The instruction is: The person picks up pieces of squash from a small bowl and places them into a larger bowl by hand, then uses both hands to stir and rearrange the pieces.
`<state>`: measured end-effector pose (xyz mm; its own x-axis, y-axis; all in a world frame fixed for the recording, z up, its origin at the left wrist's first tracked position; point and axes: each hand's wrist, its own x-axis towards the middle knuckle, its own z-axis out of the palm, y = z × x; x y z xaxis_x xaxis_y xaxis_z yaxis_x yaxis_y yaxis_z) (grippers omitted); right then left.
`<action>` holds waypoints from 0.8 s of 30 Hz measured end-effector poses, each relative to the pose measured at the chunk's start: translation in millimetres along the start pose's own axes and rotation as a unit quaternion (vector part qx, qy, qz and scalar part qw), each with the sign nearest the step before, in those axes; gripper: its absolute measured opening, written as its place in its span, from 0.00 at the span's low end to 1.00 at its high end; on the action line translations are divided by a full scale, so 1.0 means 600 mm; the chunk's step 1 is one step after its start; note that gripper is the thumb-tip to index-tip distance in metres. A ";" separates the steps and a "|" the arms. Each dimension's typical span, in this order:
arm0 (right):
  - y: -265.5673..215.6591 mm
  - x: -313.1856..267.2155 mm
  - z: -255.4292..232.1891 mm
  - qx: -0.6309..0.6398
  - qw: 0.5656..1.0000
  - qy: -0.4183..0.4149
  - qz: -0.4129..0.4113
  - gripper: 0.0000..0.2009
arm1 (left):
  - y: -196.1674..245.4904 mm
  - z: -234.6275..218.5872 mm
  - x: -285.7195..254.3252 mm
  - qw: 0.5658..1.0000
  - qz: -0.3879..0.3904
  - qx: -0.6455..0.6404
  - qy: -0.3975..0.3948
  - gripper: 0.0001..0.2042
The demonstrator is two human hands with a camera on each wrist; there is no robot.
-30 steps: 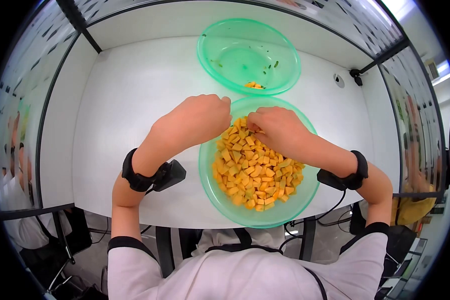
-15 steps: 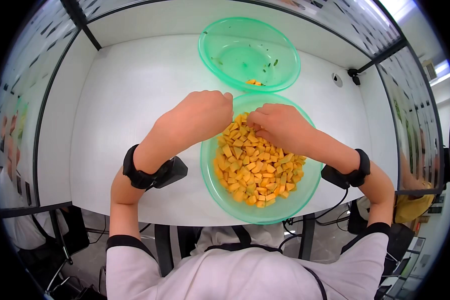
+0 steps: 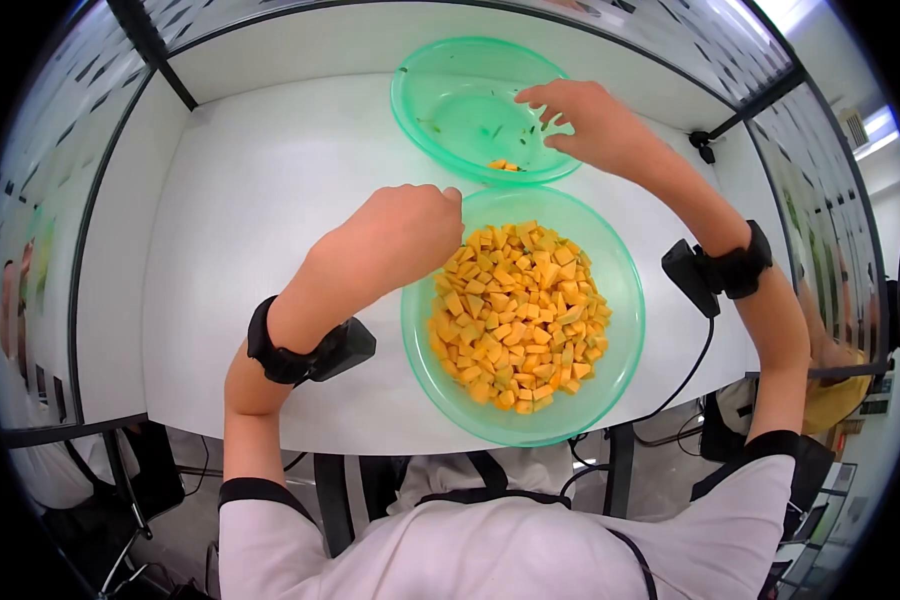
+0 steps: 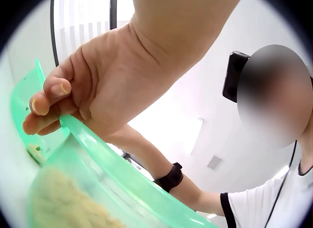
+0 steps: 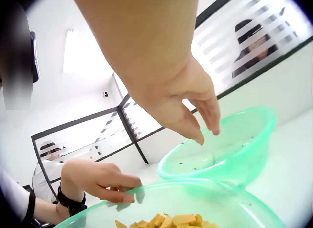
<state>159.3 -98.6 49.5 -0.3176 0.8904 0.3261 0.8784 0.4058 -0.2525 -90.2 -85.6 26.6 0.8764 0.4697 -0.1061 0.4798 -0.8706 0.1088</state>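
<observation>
A green bowl (image 3: 418,345) full of orange cubes (image 3: 518,310) stands near the table's front edge. My left hand (image 3: 410,232) pinches its far left rim between thumb and fingers; the left wrist view shows that hand (image 4: 73,96) on the rim of the near bowl (image 4: 105,162). A second green bowl (image 3: 448,95) sits behind it, holding a few orange pieces (image 3: 505,165) and green scraps. My right hand (image 3: 578,115) hovers over this far bowl's right side. In the right wrist view the right hand (image 5: 203,122) points its straight fingers down into the far bowl (image 5: 230,157), holding nothing.
Both bowls sit on a white table (image 3: 250,200) enclosed by black-framed glass partitions (image 3: 155,45). A round cable hole (image 3: 678,160) lies at the back right. People sit behind the partitions on both sides.
My right hand has left the cubes in the near bowl and moved back and right, over the far bowl, with its fingers now spread. The left hand stays on the rim.
</observation>
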 end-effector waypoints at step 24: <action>-0.110 -0.151 -0.023 0.009 0.939 -0.330 -0.098 0.03 | 0.000 -0.017 -0.002 0.999 -0.002 -0.029 0.044 0.10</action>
<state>135.2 -209.1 49.1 -0.6300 0.7295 -0.2663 0.7756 0.5733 -0.2641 -90.9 -84.7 36.6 0.8733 0.4869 -0.0188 0.4829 -0.8597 0.1668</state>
